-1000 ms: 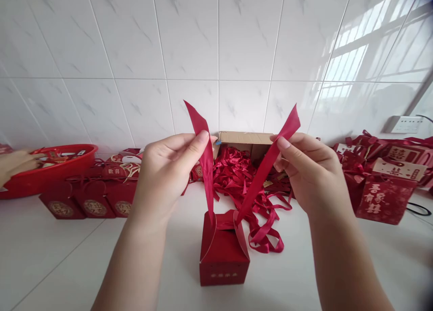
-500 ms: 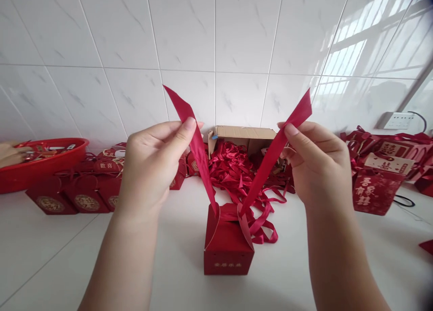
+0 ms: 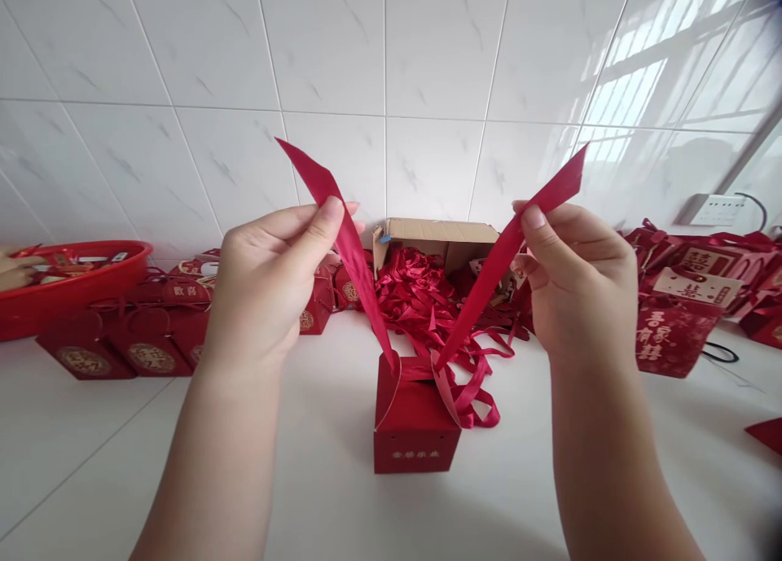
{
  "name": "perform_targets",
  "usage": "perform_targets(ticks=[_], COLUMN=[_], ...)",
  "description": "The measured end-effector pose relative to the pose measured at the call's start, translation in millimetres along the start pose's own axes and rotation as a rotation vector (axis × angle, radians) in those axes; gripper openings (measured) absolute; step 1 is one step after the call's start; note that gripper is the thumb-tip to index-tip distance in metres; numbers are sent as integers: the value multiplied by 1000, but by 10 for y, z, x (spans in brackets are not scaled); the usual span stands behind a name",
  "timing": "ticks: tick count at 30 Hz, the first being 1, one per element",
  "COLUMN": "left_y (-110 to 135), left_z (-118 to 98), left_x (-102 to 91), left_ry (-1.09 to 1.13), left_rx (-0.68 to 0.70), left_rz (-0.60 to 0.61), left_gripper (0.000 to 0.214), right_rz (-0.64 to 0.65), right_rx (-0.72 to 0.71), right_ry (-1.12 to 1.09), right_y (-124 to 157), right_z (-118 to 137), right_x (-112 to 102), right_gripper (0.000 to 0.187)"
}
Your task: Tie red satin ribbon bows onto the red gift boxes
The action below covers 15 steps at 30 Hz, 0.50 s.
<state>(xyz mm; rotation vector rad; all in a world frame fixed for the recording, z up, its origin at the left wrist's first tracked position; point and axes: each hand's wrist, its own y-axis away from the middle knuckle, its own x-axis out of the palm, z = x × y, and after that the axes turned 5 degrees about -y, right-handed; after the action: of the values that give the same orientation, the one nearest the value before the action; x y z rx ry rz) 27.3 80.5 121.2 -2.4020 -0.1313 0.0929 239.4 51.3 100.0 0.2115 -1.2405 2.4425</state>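
Observation:
A small red gift box (image 3: 416, 449) with pale lettering on its front stands upright on the white table. A red ribbon (image 3: 362, 280) runs through the flaps at the box's top, and its two ends rise in a V. My left hand (image 3: 269, 276) pinches one end between thumb and fingers, with the slanted tip sticking up past them. The other end is pinched in my right hand (image 3: 577, 276) at about the same height. Both hands are above the box and apart from it.
Behind the box, red ribbons (image 3: 409, 292) spill from a cardboard box (image 3: 443, 232). Red gift boxes (image 3: 89, 349) line the left; more red bags and boxes (image 3: 678, 333) stand right. Another person's hand (image 3: 17, 269) reaches into a red basin (image 3: 122, 278). A tiled wall rises behind.
My hands have moved slightly farther apart, spreading the ribbon ends wider. The box appears slightly higher and to the right in view, while the background has shifted a little with the camera.

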Motion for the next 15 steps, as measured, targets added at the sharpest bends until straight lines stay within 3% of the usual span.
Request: perform_targets(ticks=[6, 15], left_y=[2, 90], left_z=[-18, -102], left_x=[30, 106], left_ry=[66, 48], left_rx=[-42, -134], left_rz=[70, 393], left_gripper=[19, 27], right_rz=[21, 262], right_rx=[51, 291], right_ry=[-24, -25], right_y=[-12, 64], right_z=[-55, -42], right_x=[30, 140], right_gripper=[11, 16])
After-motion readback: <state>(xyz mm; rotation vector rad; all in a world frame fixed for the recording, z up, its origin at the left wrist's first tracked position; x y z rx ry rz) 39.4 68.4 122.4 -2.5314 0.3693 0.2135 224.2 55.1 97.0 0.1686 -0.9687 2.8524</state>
